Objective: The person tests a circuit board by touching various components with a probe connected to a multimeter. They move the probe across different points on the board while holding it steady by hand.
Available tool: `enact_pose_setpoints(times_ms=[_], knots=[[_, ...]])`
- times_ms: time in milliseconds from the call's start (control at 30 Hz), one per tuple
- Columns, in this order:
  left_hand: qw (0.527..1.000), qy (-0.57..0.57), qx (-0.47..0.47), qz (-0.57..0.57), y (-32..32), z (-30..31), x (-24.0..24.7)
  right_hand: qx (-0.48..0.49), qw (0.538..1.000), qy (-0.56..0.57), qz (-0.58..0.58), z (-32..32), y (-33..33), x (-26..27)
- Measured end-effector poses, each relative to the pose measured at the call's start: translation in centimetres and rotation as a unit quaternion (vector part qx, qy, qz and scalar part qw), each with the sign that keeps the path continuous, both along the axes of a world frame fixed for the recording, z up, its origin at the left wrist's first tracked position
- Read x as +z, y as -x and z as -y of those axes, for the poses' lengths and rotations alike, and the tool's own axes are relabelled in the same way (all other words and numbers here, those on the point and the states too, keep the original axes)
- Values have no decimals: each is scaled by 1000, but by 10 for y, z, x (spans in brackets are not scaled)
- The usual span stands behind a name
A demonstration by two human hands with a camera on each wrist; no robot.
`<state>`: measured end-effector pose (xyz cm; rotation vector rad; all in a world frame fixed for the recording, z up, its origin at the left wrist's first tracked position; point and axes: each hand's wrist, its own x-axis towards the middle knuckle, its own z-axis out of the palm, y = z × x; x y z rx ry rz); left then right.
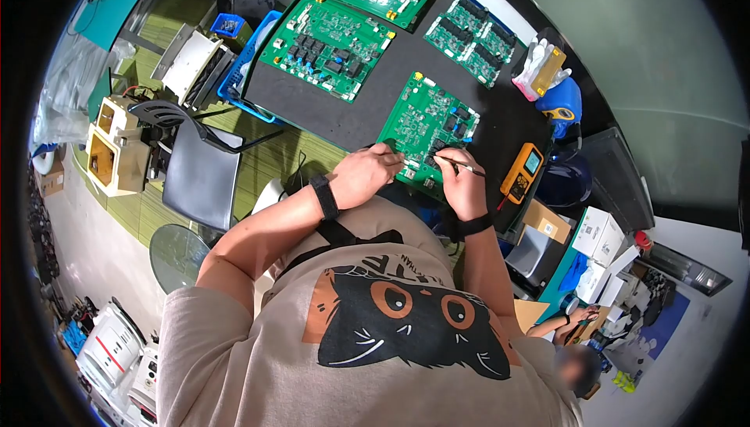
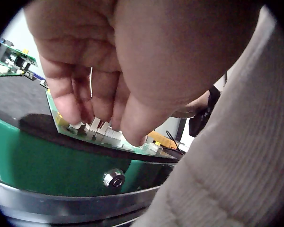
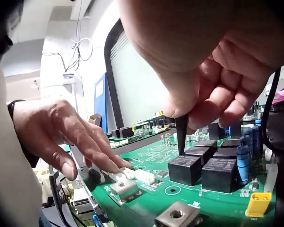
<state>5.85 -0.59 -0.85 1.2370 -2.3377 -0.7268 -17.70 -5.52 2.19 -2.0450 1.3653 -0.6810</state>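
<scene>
A green circuit board (image 1: 412, 114) lies at the table's near edge, between the two hands. My right hand (image 1: 466, 192) pinches a thin black pointed tool (image 3: 181, 135) between thumb and fingers. Its tip meets the top of a black block-shaped relay (image 3: 184, 169) in the right wrist view; I cannot tell whether it is tweezers or a pick. My left hand (image 1: 366, 175) rests its extended fingertips on white connectors (image 3: 144, 177) along the board's near edge. In the left wrist view the left thumb and fingers (image 2: 68, 109) come down over the same connectors.
Two larger green boards (image 1: 328, 48) lie farther left on the dark mat (image 1: 312, 110), and a panel of small boards (image 1: 471, 40) at the back. An orange multimeter (image 1: 522, 174), a blue device (image 1: 560, 105) and gloves (image 1: 539, 67) are at right. Behind stands a chair (image 1: 201, 169).
</scene>
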Motion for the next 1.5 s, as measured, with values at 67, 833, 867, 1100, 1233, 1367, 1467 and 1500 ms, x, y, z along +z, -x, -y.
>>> enact_pose_setpoints(times_ms=[67, 833, 867, 1100, 1233, 1367, 1467, 1500], knots=[[1000, 1, -1, 1, 0, 0, -1, 0, 1000, 2, 4, -1, 2, -1], [1000, -2, -18, 14, -2, 3, -2, 37, 998, 0, -43, 12, -7, 7], [1000, -2, -17, 14, -2, 3, -2, 37, 998, 0, -43, 13, -7, 6], [1000, -7, -10, 4, -2, 2, -2, 77, 996, -10, -35, 18, -1, 9], [1000, -5, -8, -4, -2, 2, -4, 88, 995, -41, -27, 22, 5, 14], [1000, -4, -11, -1, -2, 1, -4, 79, 994, -80, -17, 26, 7, 17], [997, 78, -4, 21, -1, 1, -7, 76, 994, -83, -17, 26, 7, 16], [997, 78, -4, 24, -1, 1, -7, 69, 993, -92, -16, 26, 7, 16]])
